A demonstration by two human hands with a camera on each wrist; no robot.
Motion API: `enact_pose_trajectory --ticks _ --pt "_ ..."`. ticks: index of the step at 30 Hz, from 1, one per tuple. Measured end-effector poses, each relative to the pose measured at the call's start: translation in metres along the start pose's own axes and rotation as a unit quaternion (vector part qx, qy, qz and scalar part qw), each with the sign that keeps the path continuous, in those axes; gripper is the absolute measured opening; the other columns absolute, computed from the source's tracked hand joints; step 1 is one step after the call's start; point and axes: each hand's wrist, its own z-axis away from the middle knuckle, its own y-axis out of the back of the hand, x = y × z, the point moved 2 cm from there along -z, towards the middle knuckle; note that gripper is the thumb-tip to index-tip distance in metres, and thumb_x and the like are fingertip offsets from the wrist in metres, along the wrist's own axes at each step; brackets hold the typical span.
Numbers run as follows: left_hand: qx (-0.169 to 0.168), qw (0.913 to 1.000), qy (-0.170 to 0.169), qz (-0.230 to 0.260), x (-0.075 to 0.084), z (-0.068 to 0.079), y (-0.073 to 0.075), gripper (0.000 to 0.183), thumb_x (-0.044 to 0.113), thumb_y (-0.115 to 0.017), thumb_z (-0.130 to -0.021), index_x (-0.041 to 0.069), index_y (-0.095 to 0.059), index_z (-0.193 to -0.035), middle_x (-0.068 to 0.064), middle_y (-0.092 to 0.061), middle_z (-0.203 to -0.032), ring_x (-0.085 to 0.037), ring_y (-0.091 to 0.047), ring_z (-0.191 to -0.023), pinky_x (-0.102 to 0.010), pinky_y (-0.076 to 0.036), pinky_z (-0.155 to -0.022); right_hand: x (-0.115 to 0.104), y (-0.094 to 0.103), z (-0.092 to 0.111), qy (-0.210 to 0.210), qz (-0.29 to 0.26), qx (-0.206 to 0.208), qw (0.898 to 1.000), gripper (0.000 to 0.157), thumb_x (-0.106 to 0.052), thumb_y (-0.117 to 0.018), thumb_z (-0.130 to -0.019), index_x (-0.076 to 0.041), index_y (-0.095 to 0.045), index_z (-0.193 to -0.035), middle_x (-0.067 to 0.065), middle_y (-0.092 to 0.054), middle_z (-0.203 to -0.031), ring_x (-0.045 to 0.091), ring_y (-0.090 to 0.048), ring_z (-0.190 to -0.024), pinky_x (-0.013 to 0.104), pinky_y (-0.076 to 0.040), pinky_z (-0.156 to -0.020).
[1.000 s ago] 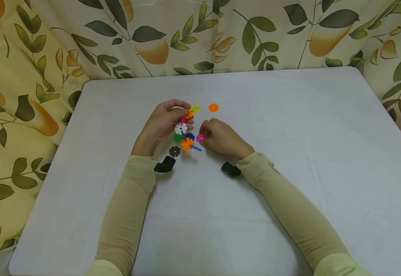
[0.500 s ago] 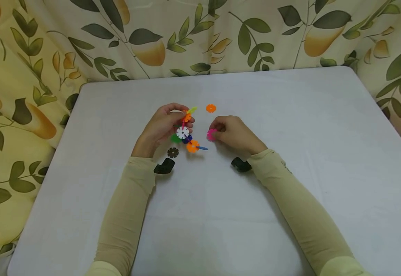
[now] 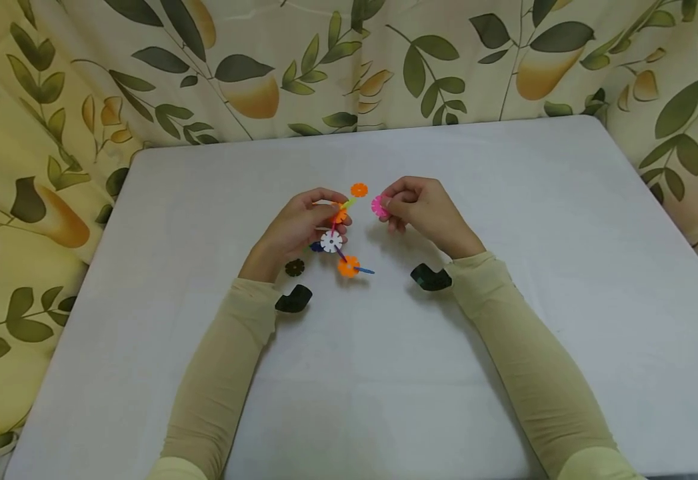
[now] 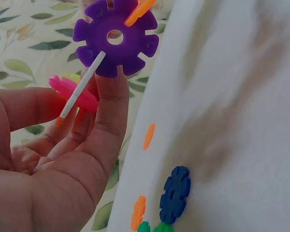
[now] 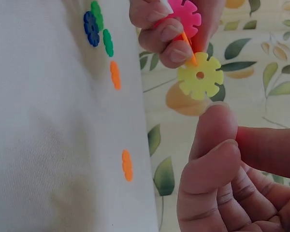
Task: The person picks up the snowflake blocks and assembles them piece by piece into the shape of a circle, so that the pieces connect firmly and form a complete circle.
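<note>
My left hand (image 3: 295,230) pinches a chain of slotted plastic discs between thumb and fingers, raised over the table. In the head view a white disc (image 3: 331,241) sits mid-chain, with an orange disc (image 3: 349,267) and a blue disc (image 3: 365,271) edge-on below it. A purple disc (image 4: 115,38) and a pink disc (image 4: 73,93) of the chain show in the left wrist view. At the chain's upper end is a yellow disc (image 5: 200,76). Right of it, apart from the chain, my right hand (image 3: 433,212) pinches a single pink disc (image 3: 379,206), hidden in the right wrist view.
On the white table (image 3: 505,373) lie a loose orange disc (image 3: 359,190), a dark brown disc (image 3: 295,267), a navy disc (image 4: 175,193) and green discs (image 5: 97,15). Black curved pieces (image 3: 294,299) are at both wrists. A leaf-patterned curtain (image 3: 421,60) hangs behind.
My right hand has moved right and upward from beside the chain's lower discs, carrying the pink disc. My left hand has shifted slightly right with the chain.
</note>
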Motion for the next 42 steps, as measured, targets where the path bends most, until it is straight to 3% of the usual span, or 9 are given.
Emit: enact_pose_trajectory --ticks 10,17,24,33,42 --pt "-0.014 0.9999 -0.002 0.006 -0.004 -0.001 -0.008 0.027 0.009 -0.054 -0.113 -0.005 -0.062 -0.135 -0.014 -0.07 -0.093 -0.021 -0.068 -0.079 -0.033 -0.064 -0.078 -0.001 -0.005 -0.002 0.031 -0.01 0.0 0.999 0.011 -0.003 -0.065 -0.105 0.005 -0.068 -0.112 0.017 -0.07 -0.088 0.024 -0.065 -0.066 0.031 -0.058 -0.064" --pt "-0.024 0.9993 -0.005 0.03 -0.004 -0.001 -0.009 0.031 0.006 -0.054 -0.113 -0.011 -0.061 -0.137 -0.013 -0.068 -0.09 -0.018 -0.067 -0.073 -0.032 -0.064 -0.075 -0.001 -0.008 -0.001 0.035 0.002 -0.003 0.999 0.012 -0.003 -0.065 -0.104 0.004 -0.07 -0.113 0.018 -0.07 -0.088 0.03 -0.065 -0.069 0.031 -0.057 -0.065" --pt "-0.025 0.9992 -0.007 0.031 -0.006 -0.003 -0.009 0.03 0.005 -0.056 -0.112 -0.012 -0.062 -0.135 -0.014 -0.069 -0.089 -0.018 -0.068 -0.071 -0.032 -0.064 -0.076 0.001 -0.009 -0.002 0.036 -0.001 -0.01 0.999 0.014 -0.004 -0.065 -0.105 0.007 -0.068 -0.113 0.017 -0.07 -0.089 0.025 -0.066 -0.069 0.031 -0.058 -0.066" --pt "-0.001 0.9995 -0.004 0.033 -0.008 -0.004 -0.011 0.028 0.006 -0.059 -0.11 -0.011 -0.065 -0.132 -0.017 -0.073 -0.092 -0.019 -0.071 -0.071 -0.029 -0.063 -0.075 0.003 -0.013 -0.002 0.036 -0.006 -0.006 0.999 0.014 -0.003 -0.065 -0.104 0.009 -0.066 -0.112 0.018 -0.07 -0.088 0.023 -0.067 -0.068 0.031 -0.059 -0.066" --pt "0.046 0.9984 0.011 0.029 -0.009 -0.006 -0.015 0.026 0.006 -0.063 -0.109 -0.01 -0.07 -0.127 -0.016 -0.076 -0.09 -0.019 -0.072 -0.068 -0.028 -0.063 -0.072 0.005 -0.018 -0.002 0.067 -0.008 0.015 0.998 0.013 0.001 -0.065 -0.104 0.013 -0.066 -0.108 0.018 -0.071 -0.084 0.026 -0.068 -0.062 0.028 -0.058 -0.059"
